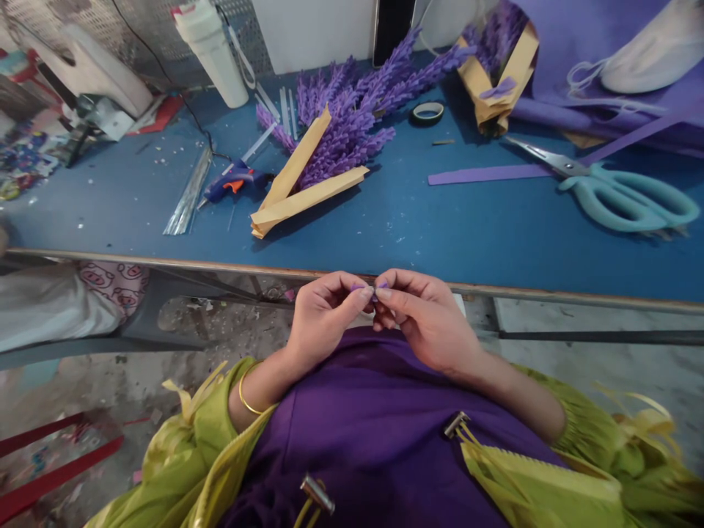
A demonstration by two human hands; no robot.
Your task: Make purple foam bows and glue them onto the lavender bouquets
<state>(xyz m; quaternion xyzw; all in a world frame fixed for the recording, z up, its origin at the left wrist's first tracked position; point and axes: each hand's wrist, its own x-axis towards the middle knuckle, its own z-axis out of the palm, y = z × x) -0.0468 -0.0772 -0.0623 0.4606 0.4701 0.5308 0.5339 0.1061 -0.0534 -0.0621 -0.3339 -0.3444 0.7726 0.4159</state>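
Note:
In front of my lap, just off the table's near edge, my left hand (323,314) and my right hand (434,315) meet at the fingertips. Both are closed in a pinch on one small purple strip piece (357,287), mostly hidden by the thumbs and fingers. Beyond them on the blue table (396,235) lies a bunch of purple lavender stems (346,125) with a folded tan paper wrap (308,194) at its base. A purple strip (489,174) rests to the right, crossed by turquoise-handled scissors (621,194).
A blue glue gun (236,180) and a bundle of silvery ties (190,194) lie left of the lavender. Behind stand a white tumbler (214,55) and a dark phone (393,29). A tape roll (427,113) and a small wrapped bouquet with a purple bow (498,89) are farther right.

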